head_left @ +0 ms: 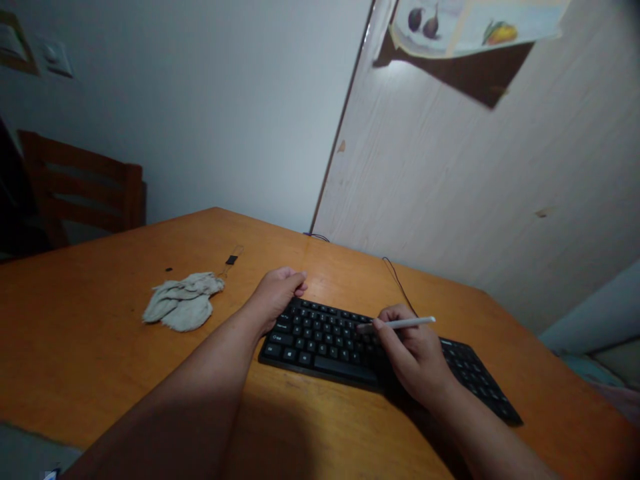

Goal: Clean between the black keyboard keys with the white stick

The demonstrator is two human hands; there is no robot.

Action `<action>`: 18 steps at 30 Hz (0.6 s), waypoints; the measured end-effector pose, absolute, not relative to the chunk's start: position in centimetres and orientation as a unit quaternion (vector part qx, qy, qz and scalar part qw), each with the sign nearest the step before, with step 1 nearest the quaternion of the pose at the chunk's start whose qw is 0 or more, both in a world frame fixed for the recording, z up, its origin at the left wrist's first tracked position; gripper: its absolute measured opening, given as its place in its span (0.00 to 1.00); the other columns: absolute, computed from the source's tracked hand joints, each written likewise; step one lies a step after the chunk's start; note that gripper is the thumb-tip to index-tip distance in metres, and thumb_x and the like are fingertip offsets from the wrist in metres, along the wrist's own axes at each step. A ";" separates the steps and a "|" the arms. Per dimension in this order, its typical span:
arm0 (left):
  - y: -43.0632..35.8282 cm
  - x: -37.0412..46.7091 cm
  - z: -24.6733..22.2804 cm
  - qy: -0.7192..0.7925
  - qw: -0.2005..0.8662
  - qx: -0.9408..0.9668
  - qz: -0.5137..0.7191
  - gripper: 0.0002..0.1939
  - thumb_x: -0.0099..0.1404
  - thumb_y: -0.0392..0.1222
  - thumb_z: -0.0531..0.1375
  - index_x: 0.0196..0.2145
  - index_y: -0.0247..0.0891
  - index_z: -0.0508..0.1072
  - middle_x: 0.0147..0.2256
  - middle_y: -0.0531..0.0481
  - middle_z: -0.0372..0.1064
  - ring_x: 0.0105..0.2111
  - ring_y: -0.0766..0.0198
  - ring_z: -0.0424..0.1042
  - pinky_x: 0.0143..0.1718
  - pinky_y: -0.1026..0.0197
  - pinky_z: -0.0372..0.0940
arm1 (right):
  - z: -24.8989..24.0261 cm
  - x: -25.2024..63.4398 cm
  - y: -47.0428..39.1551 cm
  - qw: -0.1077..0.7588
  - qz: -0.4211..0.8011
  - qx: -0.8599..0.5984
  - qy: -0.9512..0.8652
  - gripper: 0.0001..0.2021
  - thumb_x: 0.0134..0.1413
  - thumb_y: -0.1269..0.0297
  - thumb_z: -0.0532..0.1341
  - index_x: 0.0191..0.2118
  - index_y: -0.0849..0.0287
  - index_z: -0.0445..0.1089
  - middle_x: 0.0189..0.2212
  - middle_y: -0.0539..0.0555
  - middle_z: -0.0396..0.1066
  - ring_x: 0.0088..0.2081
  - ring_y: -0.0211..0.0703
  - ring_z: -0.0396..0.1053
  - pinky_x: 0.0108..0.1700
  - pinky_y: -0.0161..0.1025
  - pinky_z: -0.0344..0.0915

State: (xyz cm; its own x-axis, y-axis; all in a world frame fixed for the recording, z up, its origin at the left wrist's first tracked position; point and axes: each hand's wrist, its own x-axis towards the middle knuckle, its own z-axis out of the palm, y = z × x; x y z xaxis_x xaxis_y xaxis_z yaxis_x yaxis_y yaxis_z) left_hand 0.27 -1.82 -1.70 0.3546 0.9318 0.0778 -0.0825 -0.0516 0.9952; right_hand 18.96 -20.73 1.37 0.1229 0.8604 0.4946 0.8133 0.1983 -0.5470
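A black keyboard [330,343] lies on the wooden table [280,413], angled down toward the right. My left hand [280,290] rests at its upper left corner with the fingers curled; whatever they hold, if anything, is hidden. In my right hand [413,347] is a thin white pen-like tool [410,323], gripped between thumb and fingers. The tool's darker tip points left and is over the keys in the middle of the keyboard. My right hand and forearm hide part of the keys.
A crumpled light cloth [184,301] lies left of my left arm, beside a small black clip-like item [231,260] with thin wire. A thin black cable [397,277] runs behind the keyboard. A wooden chair [90,187] stands at the far left, and walls rise behind the table.
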 end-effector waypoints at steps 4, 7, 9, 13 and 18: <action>-2.0 0.2 -1.5 0.367 0.587 0.575 0.435 0.12 0.56 0.49 0.61 0.25 0.37 0.68 0.24 0.51 0.70 0.23 0.66 0.65 0.27 0.64 0.57 | 1.4 18.4 -20.8 0.400 0.067 -0.617 -0.674 0.08 0.64 0.61 0.54 0.34 0.57 0.65 0.28 0.50 0.66 0.30 0.40 0.64 0.31 0.37 0.59; -2.0 0.2 -1.5 0.367 0.587 0.576 0.434 0.13 0.56 0.50 0.61 0.25 0.37 0.68 0.24 0.51 0.69 0.24 0.66 0.66 0.27 0.64 0.57 | 1.6 18.1 -21.0 0.361 0.088 -0.623 -0.689 0.10 0.64 0.61 0.54 0.32 0.57 0.63 0.25 0.49 0.64 0.27 0.39 0.61 0.30 0.36 0.57; -2.0 0.2 -1.6 0.367 0.587 0.577 0.434 0.13 0.56 0.50 0.61 0.25 0.37 0.68 0.24 0.50 0.70 0.24 0.65 0.66 0.28 0.64 0.58 | 1.7 18.0 -21.1 0.360 0.080 -0.623 -0.690 0.10 0.64 0.61 0.54 0.31 0.57 0.63 0.24 0.49 0.63 0.27 0.38 0.61 0.29 0.36 0.57; -2.0 0.2 -1.6 0.369 0.585 0.577 0.434 0.13 0.56 0.50 0.62 0.25 0.37 0.68 0.24 0.50 0.70 0.24 0.65 0.67 0.27 0.63 0.57 | 1.6 18.2 -21.1 0.396 0.065 -0.618 -0.676 0.08 0.64 0.61 0.54 0.34 0.57 0.64 0.26 0.50 0.66 0.28 0.39 0.63 0.30 0.37 0.58; -2.2 0.3 -1.3 0.368 0.595 0.564 0.438 0.12 0.55 0.49 0.62 0.24 0.38 0.68 0.23 0.51 0.69 0.23 0.66 0.66 0.27 0.63 0.57 | 1.6 18.3 -20.9 0.369 0.082 -0.620 -0.688 0.09 0.64 0.60 0.54 0.33 0.57 0.64 0.25 0.50 0.64 0.27 0.39 0.62 0.29 0.37 0.58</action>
State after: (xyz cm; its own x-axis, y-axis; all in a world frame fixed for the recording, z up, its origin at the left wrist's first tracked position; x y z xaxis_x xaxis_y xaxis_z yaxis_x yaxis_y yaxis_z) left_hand 0.28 -2.23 -1.32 0.3456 0.9367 0.0562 -0.1056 -0.0207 0.9942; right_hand 18.26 -20.95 1.57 0.0404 0.9131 0.4056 0.7915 0.2185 -0.5708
